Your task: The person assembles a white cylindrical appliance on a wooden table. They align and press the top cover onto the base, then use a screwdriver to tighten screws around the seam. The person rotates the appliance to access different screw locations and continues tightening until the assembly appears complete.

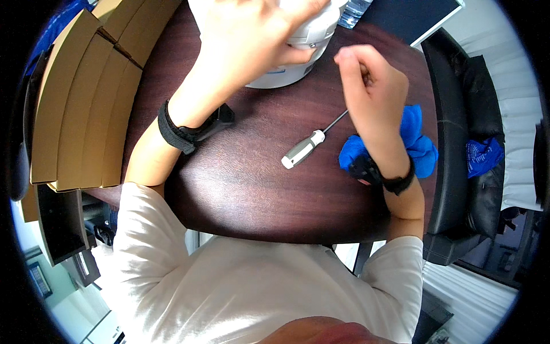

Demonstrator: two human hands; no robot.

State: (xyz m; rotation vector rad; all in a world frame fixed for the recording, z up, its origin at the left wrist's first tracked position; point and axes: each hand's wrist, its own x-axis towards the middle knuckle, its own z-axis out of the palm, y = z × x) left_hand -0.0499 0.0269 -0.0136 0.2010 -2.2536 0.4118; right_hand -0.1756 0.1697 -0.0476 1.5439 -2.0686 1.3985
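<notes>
At the far edge of the table stands a white rounded container [286, 77], partly cut off by the top of the picture. My left hand [246, 40] lies over it, thumb and fingers gripping its upper part. A small metal fitting [312, 45] shows beside that thumb. Just right of the container, apart from it, my right hand [375, 80] is closed in a pinch. Anything between its fingertips is too small or hidden to make out. A screwdriver [303, 149] with a grey and white handle lies below, its shaft end hidden behind my right hand.
Blue cloth [423, 149] lies on the dark wooden table [252, 183] under my right wrist. Brown cardboard boxes [86, 109] line the left edge. A clear bottle [353, 12] stands behind the container. A black sofa [458, 149] with a blue bag [484, 157] is at the right.
</notes>
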